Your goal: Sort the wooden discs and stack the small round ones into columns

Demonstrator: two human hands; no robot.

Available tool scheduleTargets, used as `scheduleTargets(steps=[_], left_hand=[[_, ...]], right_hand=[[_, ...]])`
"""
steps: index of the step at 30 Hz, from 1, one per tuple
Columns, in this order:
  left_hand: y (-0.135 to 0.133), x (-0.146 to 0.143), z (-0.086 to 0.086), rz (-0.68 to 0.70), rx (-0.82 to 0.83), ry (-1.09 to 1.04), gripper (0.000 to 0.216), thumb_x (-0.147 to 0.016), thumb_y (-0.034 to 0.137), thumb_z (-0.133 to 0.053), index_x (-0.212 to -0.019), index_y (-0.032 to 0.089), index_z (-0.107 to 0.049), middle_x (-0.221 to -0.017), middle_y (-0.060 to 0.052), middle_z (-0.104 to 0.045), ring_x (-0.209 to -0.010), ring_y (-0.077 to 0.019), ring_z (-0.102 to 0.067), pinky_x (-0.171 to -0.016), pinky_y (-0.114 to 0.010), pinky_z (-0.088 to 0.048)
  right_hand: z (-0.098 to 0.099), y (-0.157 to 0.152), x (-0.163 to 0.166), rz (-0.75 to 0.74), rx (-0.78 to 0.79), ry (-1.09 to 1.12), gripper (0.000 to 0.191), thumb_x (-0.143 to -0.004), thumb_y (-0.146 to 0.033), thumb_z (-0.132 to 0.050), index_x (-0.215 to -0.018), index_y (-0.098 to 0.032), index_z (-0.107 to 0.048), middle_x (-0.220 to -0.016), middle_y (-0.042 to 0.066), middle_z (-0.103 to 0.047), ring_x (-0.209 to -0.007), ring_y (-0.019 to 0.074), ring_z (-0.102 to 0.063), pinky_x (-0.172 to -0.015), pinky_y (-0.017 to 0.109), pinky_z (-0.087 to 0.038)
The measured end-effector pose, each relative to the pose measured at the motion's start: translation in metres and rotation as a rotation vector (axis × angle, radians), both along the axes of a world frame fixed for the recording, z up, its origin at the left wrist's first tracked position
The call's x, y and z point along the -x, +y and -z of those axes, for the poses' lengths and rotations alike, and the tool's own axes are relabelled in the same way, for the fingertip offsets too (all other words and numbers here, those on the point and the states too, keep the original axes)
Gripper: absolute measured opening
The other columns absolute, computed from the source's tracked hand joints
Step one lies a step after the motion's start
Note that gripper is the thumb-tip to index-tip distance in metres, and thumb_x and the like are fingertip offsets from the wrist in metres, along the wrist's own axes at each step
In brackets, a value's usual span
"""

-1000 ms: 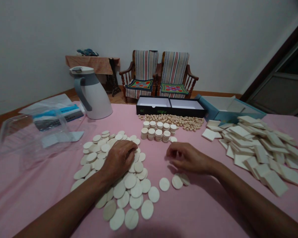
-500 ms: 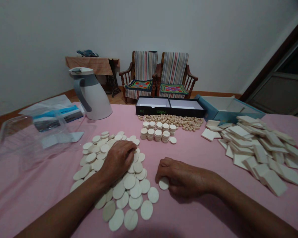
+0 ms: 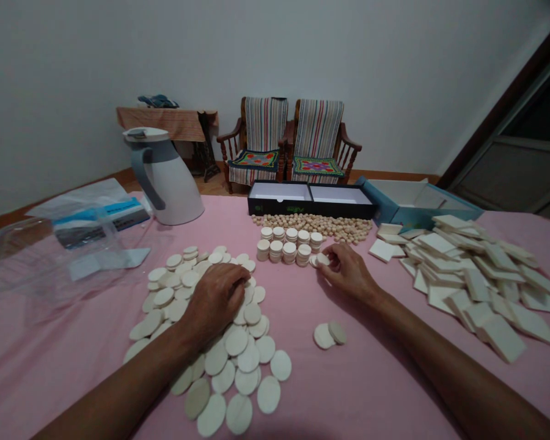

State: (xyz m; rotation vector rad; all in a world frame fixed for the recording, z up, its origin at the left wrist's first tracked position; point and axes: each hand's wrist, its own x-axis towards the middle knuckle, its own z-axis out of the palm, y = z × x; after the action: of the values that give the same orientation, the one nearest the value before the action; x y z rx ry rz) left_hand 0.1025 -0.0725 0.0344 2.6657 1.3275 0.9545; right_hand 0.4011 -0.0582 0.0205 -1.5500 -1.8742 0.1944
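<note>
My right hand (image 3: pixel 348 272) pinches a round wooden disc (image 3: pixel 322 260) between thumb and fingers. It is at the right end of the front row of disc stacks (image 3: pixel 289 252), over another disc lying on the cloth. My left hand (image 3: pixel 217 290) rests on a spread pile of loose pale discs (image 3: pixel 237 340), its fingers curled down and together. Whatever may be under those fingertips is hidden. Nearer to me, right of the pile, two discs (image 3: pixel 323 336) lie partly overlapping by themselves.
Behind the stacks lie many small wooden pieces (image 3: pixel 311 226) and a black two-part box (image 3: pixel 275 209). Square wooden tiles (image 3: pixel 476 269) are heaped at right before a blue box (image 3: pixel 398 214). At left stand a white jug (image 3: pixel 176 189) and clear plastic packaging (image 3: pixel 41 250).
My right hand has moved forward from beside the loose pile to the end of the stacks, carrying a disc. Two overlapping discs now show where it was. My left hand stays on the pile.
</note>
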Motion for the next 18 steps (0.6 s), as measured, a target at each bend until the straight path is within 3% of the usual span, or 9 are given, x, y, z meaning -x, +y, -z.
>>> scheduleTargets(steps=[8,18], left_hand=[[-0.0007,-0.0013,-0.0016,-0.006,0.012,-0.006,0.019,-0.078,0.01,-0.047,-0.086,0.018,-0.062,-0.084,-0.006,-0.066,-0.08,-0.0207,-0.059,-0.076,-0.036,-0.047],[-0.0006,-0.0016,-0.0015,-0.006,-0.032,-0.01,0.018,-0.078,0.01,-0.047,-0.086,0.018,-0.061,-0.082,-0.005,-0.066,-0.078,-0.0199,-0.06,-0.073,-0.035,-0.048]], right_hand=[[0.0039,0.0038,0.0005,-0.011,-0.007,-0.02,0.019,-0.077,-0.031,-0.058,-0.091,-0.018,-0.059,-0.08,0.004,-0.053,-0.072,0.0168,-0.05,-0.063,0.029,-0.039],[0.0045,0.0023,0.0012,-0.005,0.028,-0.049,0.029,-0.074,-0.024,-0.057,-0.101,-0.016,-0.06,-0.087,0.007,-0.061,-0.076,0.0184,-0.054,-0.067,0.03,-0.042]])
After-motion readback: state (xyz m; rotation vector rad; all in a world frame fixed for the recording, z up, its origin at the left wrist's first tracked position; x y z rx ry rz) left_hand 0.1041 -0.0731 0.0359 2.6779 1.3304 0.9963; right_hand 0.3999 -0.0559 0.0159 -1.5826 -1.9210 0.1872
